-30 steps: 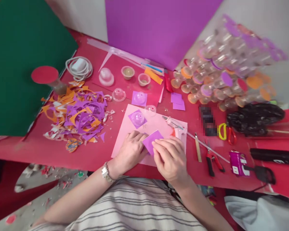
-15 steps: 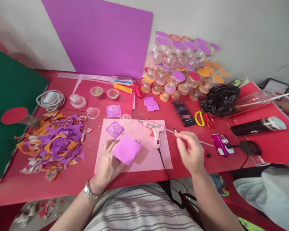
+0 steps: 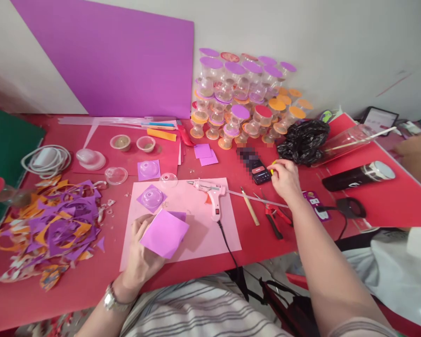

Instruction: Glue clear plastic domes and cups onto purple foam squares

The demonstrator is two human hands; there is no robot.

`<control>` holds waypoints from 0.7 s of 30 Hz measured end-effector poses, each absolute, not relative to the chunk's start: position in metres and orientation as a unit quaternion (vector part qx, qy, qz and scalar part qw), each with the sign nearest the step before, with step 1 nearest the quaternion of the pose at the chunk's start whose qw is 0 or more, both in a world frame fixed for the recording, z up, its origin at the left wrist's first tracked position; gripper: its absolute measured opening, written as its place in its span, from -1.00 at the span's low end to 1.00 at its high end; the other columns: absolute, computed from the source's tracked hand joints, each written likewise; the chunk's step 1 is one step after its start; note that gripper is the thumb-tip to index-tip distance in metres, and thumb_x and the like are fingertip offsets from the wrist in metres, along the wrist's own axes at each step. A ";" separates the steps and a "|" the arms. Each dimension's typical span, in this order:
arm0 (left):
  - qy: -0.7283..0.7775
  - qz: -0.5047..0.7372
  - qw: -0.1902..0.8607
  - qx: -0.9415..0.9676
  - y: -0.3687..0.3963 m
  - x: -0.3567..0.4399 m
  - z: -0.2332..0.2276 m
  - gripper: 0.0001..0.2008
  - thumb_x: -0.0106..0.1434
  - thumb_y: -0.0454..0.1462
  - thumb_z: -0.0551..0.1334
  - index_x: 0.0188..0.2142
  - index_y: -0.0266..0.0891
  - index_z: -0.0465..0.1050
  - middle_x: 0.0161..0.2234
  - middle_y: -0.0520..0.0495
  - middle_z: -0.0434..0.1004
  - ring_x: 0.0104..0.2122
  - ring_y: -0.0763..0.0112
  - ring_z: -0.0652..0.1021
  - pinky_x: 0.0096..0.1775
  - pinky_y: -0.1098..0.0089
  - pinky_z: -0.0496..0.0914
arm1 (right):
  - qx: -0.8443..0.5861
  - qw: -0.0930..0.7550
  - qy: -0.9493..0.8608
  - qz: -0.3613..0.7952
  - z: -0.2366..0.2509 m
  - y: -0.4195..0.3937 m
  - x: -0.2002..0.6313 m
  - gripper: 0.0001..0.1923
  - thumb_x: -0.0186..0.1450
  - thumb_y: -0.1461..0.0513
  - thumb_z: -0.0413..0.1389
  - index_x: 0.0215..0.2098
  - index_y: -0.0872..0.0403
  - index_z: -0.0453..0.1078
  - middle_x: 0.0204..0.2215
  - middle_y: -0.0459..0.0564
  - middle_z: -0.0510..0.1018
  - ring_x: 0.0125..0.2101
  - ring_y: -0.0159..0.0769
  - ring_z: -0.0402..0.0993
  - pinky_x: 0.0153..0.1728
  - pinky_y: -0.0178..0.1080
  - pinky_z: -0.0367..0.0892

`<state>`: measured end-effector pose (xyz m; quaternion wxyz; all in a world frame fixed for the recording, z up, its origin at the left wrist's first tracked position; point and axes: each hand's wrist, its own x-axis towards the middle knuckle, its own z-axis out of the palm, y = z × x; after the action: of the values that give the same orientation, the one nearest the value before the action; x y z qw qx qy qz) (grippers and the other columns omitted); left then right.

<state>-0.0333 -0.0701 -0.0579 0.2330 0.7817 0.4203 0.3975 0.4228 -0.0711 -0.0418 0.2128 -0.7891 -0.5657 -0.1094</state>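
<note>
My left hand (image 3: 140, 255) holds a purple foam square (image 3: 164, 232) just above the near part of a pink sheet (image 3: 196, 234). My right hand (image 3: 286, 180) is stretched out to the right, its fingers curled over yellow-handled scissors (image 3: 272, 167) that it mostly hides. A white glue gun (image 3: 212, 194) lies on the pink sheet between my hands. A clear plastic dome on a purple square (image 3: 151, 197) sits at the sheet's far left corner.
Purple and orange scraps (image 3: 52, 224) are heaped at the left. Stacked lidded jars (image 3: 242, 98) and a black bag (image 3: 303, 135) stand at the back. Red pliers (image 3: 275, 217), a wooden stick (image 3: 250, 213) and a black bottle (image 3: 358, 177) lie at the right. Another person's hand (image 3: 417, 154) shows at the right edge.
My right hand left the purple square and went right, to the scissors. My left hand kept the square and lifted it slightly. The view swung right.
</note>
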 end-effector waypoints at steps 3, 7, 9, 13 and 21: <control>0.432 0.384 0.235 0.782 -0.070 -0.033 -0.058 -0.44 0.06 -0.16 0.40 0.05 -0.19 0.36 -0.11 -0.19 0.49 -0.06 0.02 0.51 -0.05 0.06 0.48 | -0.793 0.183 -0.572 -0.098 -0.043 -0.056 0.424 -0.71 0.17 0.37 0.00 -0.28 0.02 0.53 0.03 0.15 0.42 -0.03 -0.02 0.38 -0.02 0.02 0.33; 0.403 0.387 0.176 0.811 -0.068 -0.031 -0.053 -0.47 0.10 -0.18 0.37 0.07 -0.21 0.36 -0.13 -0.18 0.48 -0.10 0.06 0.50 -0.13 0.11 0.50 | -0.802 0.151 -0.571 -0.089 -0.044 -0.043 0.426 -0.70 0.15 0.39 0.01 -0.30 0.01 0.54 0.10 0.13 0.40 -0.01 0.04 0.36 -0.06 0.06 0.34; 0.390 0.378 0.157 0.825 -0.066 -0.030 -0.049 -0.48 0.12 -0.22 0.35 0.08 -0.22 0.34 -0.12 -0.18 0.47 -0.10 0.08 0.49 -0.14 0.14 0.50 | -0.807 0.140 -0.568 -0.088 -0.045 -0.039 0.426 -0.70 0.14 0.39 0.01 -0.31 0.01 0.54 0.11 0.12 0.41 0.00 0.07 0.35 -0.08 0.09 0.35; 0.376 0.379 0.155 0.831 -0.065 -0.027 -0.041 -0.52 0.14 -0.25 0.33 0.06 -0.21 0.32 -0.13 -0.17 0.48 -0.10 0.10 0.48 -0.14 0.14 0.50 | -0.809 0.134 -0.565 -0.089 -0.045 -0.030 0.424 -0.70 0.12 0.39 0.03 -0.31 0.00 0.53 0.12 0.10 0.42 0.00 0.08 0.35 -0.08 0.12 0.36; 0.431 0.375 0.238 0.786 -0.070 -0.029 -0.046 -0.49 0.12 -0.15 0.35 0.05 -0.19 0.33 -0.10 -0.19 0.47 -0.06 0.08 0.52 -0.06 0.05 0.53 | -0.792 0.210 -0.553 -0.151 -0.008 -0.079 0.404 -0.73 0.25 0.33 0.00 -0.18 0.06 0.49 -0.02 0.17 0.48 -0.04 -0.06 0.42 0.03 0.00 0.33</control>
<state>-0.0293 -0.0697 -0.0464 0.2375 0.7857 0.4308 0.3751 0.4042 -0.0786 -0.0081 0.2099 -0.7922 -0.5527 -0.1514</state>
